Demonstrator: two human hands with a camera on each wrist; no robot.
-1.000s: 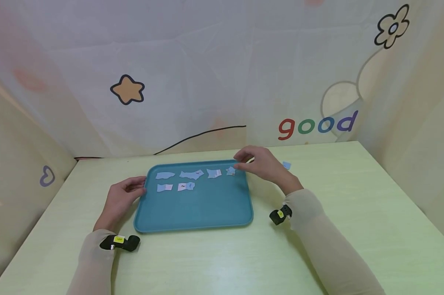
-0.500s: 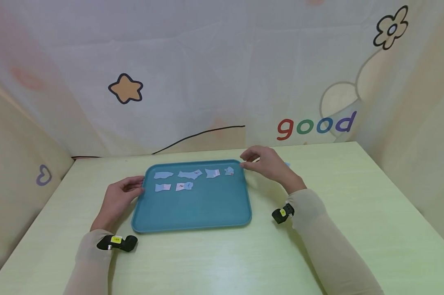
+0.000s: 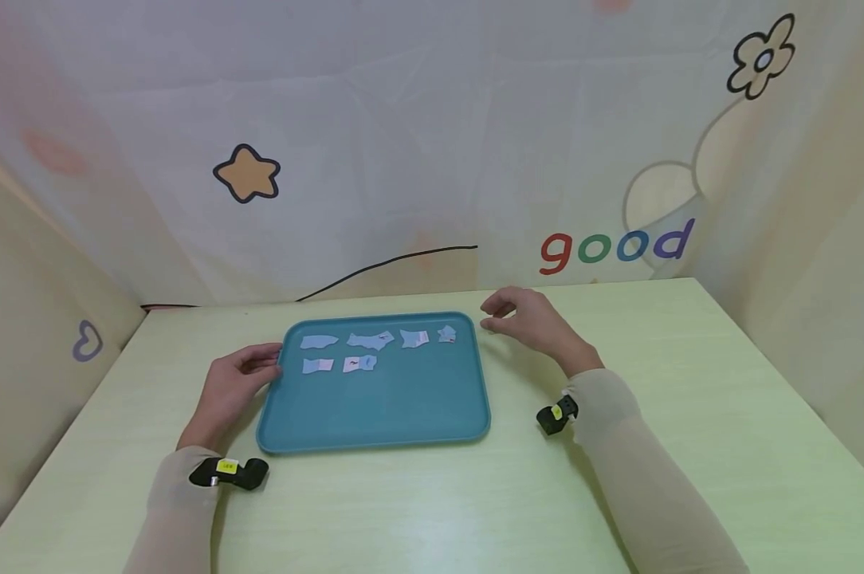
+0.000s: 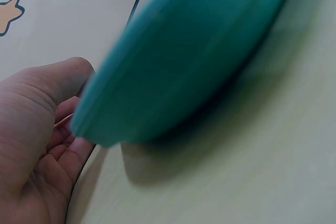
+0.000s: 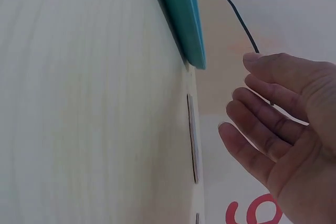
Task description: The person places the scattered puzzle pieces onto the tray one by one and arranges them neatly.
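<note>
Several small pale-blue puzzle-like pieces (image 3: 370, 341) lie in two rows on a teal tray (image 3: 403, 410), some with pinkish parts and dark marks. My left hand (image 3: 234, 388) rests against the tray's left rim, thumb and fingertips at the edge; in the left wrist view the thumb (image 4: 68, 77) meets the rim. Beyond the tray's back right corner, my right hand (image 3: 536, 323) hovers with fingers loosely bent and nothing between them. In the right wrist view, a thin flat piece (image 5: 193, 140) lies edge-on on the table near that hand; in the head view the hand hides it.
The pale wooden table (image 3: 418, 510) runs back to a printed cloth backdrop (image 3: 389, 159), with cloth at both sides too. Part of another thin piece (image 5: 197, 219) shows at the bottom of the right wrist view. The front and right end of the tray hold no pieces.
My right hand has moved right, away from the tray's back right corner, and now covers a small blue piece seen beyond it earlier. My left hand stays at the rim.
</note>
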